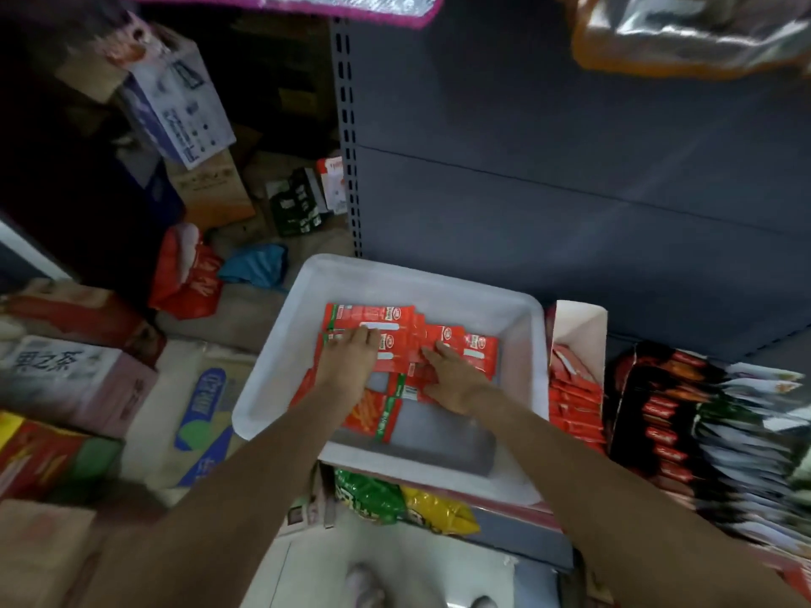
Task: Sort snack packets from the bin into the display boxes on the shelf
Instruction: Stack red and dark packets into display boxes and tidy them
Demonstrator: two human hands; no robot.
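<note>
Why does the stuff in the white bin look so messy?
The red packets in the bin lie in a loose overlapping heap, some turned sideways, not in neat rows. Both hands, left and right, rest flat on them. Nothing looks torn or spilled.
</note>
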